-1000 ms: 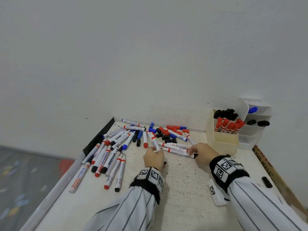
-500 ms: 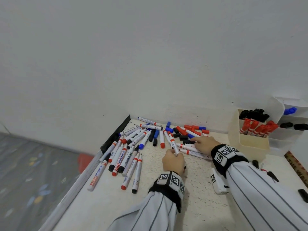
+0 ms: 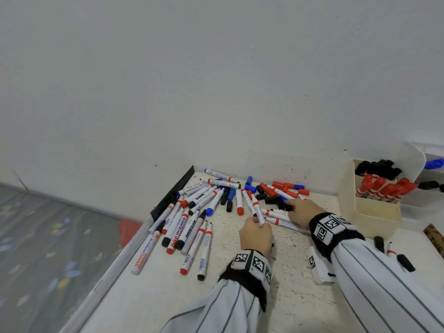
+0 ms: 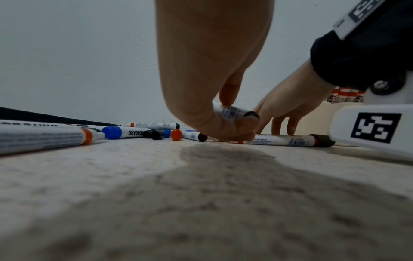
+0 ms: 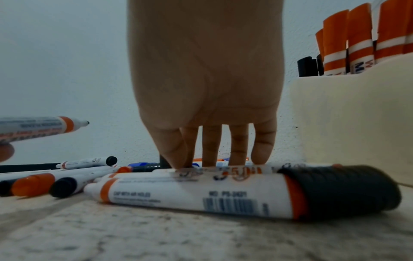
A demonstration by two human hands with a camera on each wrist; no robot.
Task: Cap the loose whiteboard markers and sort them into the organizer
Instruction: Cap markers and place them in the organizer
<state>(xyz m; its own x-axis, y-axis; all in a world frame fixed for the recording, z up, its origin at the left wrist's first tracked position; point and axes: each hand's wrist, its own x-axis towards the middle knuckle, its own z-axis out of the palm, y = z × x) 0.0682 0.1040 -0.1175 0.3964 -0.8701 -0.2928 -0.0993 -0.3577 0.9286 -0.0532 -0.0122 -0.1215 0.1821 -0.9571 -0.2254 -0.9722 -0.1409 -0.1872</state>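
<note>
Pinching an uncapped marker (image 3: 258, 211) in my left hand (image 3: 255, 235), I reach my right hand (image 3: 301, 210) into the loose caps (image 3: 272, 199); its fingers (image 5: 239, 146) look straight, tips hidden. I'd pick a matching cap, press squarely, then fill the organizer (image 3: 367, 212) far right.

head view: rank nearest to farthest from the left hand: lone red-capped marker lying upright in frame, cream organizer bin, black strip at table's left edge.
Measured from the left hand:
1. Lone red-capped white marker, just ahead of the hand and slightly left.
2. Cream plastic organizer bin, off to the right by the wall.
3. Black strip along the table's left edge, far left; it looks only marginally farther than the bin, so these two are close.
</note>
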